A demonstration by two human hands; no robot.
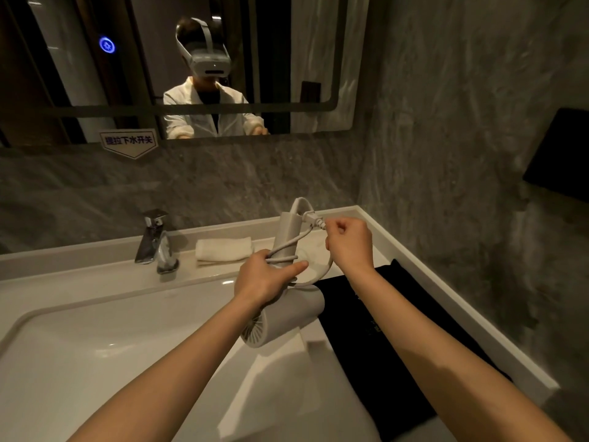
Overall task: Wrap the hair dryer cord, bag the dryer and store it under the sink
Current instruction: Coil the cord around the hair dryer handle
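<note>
Step in hand: cord wrap, near done by my read. Right fingers (339, 226) pinched closed on the plug end of the cord (288, 247), plug (315, 221) sticking out at 9 o'clock from the fist. Left fingers (287, 269) curled round the dryer (287, 317) handle, index lying straight over the turns, pinning them; thumb side hidden.

Right hand (349, 244) sits at 2 o'clock from left hand (264, 279), near but apart. Cord makes a few turns on the handle, plus a slack loop hanging at 4 o'clock of the handle, down toward the black bag (382, 330).

Dryer held over the basin (95, 346) edge, barrel pointing down-left, handle up. Bag lies flat on the counter at 4 o'clock of the dryer. Folded towel (223, 248) at 10 o'clock, tap (156, 240) further left.

Next needs: take up the slack loop, tuck the plug under a turn w/o letting the wraps spring loose, then free one hand for the bag mouth.
</note>
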